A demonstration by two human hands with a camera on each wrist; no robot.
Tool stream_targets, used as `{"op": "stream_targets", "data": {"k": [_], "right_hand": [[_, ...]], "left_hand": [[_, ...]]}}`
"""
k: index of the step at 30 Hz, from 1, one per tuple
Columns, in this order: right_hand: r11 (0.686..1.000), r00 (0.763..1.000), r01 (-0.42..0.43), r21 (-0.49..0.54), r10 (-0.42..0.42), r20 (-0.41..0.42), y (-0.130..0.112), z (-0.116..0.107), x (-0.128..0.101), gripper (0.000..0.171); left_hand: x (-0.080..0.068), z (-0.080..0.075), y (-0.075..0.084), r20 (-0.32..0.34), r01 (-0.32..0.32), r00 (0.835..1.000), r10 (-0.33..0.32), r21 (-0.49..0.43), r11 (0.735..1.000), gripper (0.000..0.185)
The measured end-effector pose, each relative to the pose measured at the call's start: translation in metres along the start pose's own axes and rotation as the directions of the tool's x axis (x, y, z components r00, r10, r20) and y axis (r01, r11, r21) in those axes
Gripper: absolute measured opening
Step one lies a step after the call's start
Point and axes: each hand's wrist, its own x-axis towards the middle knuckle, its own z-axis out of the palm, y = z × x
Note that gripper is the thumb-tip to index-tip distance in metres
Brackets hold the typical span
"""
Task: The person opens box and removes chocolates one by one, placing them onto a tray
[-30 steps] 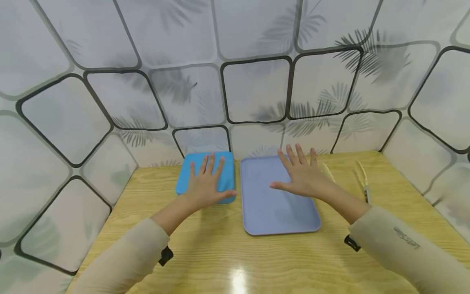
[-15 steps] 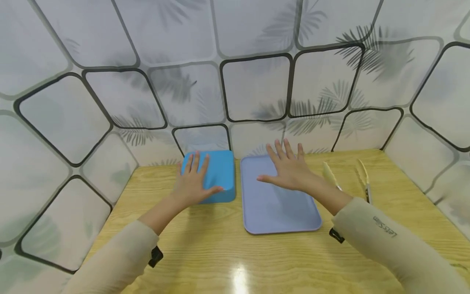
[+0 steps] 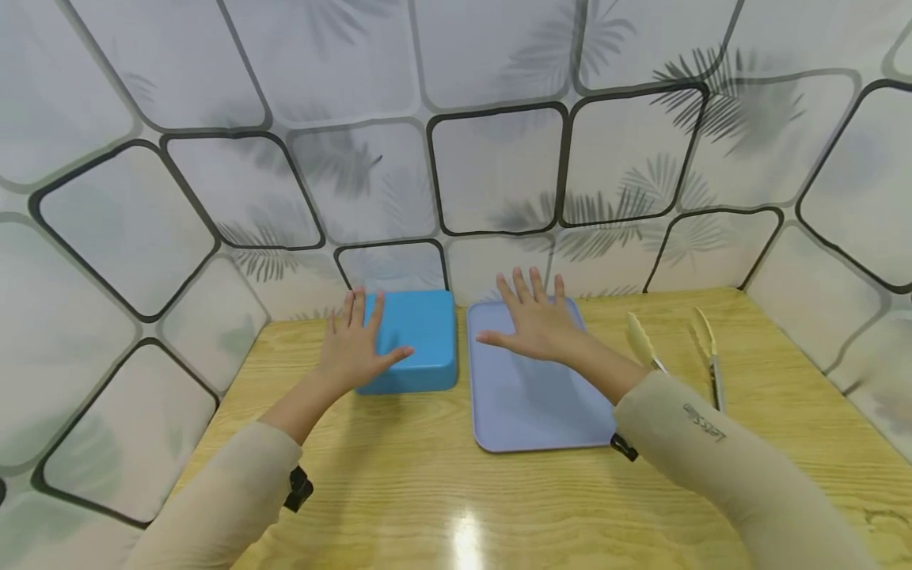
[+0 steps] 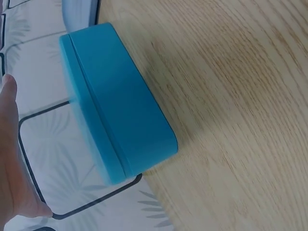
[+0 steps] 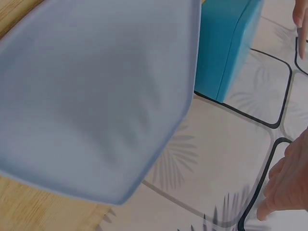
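Note:
My left hand [image 3: 351,348], fingers spread and straight, hovers in front of the left part of a blue lidded box [image 3: 420,336]. In the left wrist view the lid seam of the box [image 4: 118,101] shows, with a gap between it and the hand [image 4: 14,168]. Over a pale lavender tray [image 3: 530,412] my right hand [image 3: 537,324] is held with spread fingers and nothing in it. Its shadow falls on the tray [image 5: 96,86] in the right wrist view. Both palms face forward and down.
Two tongs lie right of the tray: one with a cream tip [image 3: 641,340], partly behind the right forearm, and another [image 3: 712,360] farther right. All stands on a wooden table [image 3: 399,491]. A patterned cloth wall [image 3: 499,174] closes off the back and sides.
Both hands have moved left, staying spread; the left uncovers more of the blue box. The right has shifted farther over the tray, exposing more of the nearer tongs.

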Motion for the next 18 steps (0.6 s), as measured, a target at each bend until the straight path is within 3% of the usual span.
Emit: {"op": "stream_targets", "data": {"k": [18], "right_hand": [[0.999,0.999,-0.034,0.036,0.034,0.004,-0.027,0.022,0.029,0.102]], "left_hand": [[0.009,0.003,-0.014,0.049,0.128,0.991,-0.125,-0.064,0.99,0.104]]}}
